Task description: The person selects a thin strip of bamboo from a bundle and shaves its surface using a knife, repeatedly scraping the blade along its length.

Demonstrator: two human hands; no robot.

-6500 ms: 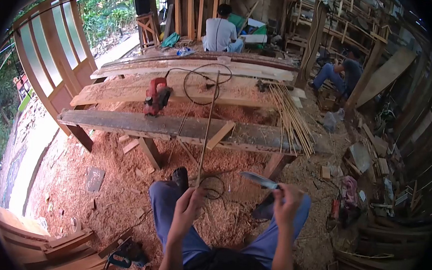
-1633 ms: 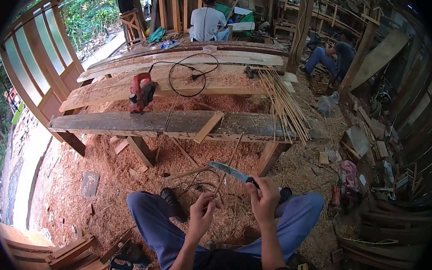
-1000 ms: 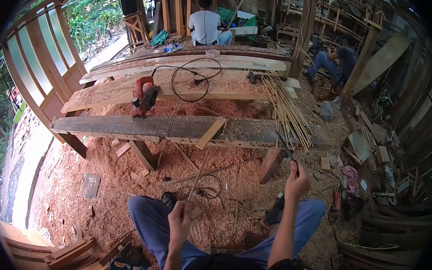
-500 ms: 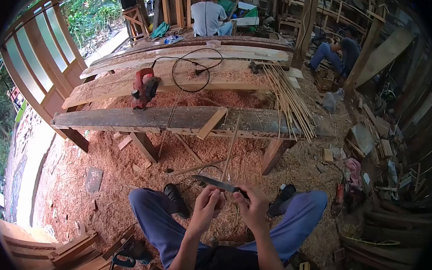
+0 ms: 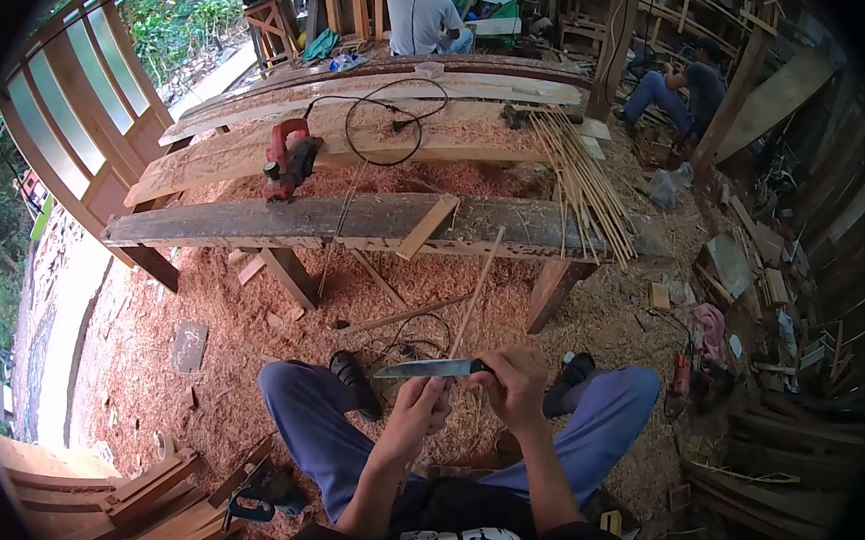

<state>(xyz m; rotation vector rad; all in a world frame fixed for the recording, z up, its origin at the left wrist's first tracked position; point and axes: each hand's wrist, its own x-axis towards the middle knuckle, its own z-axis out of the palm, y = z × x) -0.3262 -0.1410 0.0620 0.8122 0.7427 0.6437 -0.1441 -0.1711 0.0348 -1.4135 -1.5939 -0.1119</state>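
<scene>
My right hand (image 5: 514, 384) is closed round the dark handle of a knife (image 5: 430, 368), whose blade points left above my left hand. A thin wooden strip (image 5: 474, 301) rises from my left hand (image 5: 419, 410) toward the bench; my left fingers are pinched round its lower part. The blade lies across the strip near my left fingertips. Both hands are between my knees, above the shavings.
Ahead stands a wooden bench (image 5: 295, 222) with a red power tool (image 5: 289, 160), a short wood piece (image 5: 427, 227) and a bundle of thin sticks (image 5: 584, 185). Two people sit farther back. A teal-handled tool (image 5: 253, 508) lies at lower left.
My right hand has moved slightly up and the knife blade now lies flatter, its tip lower and farther left. The strip's upper end has shifted right. The view has tilted slightly.
</scene>
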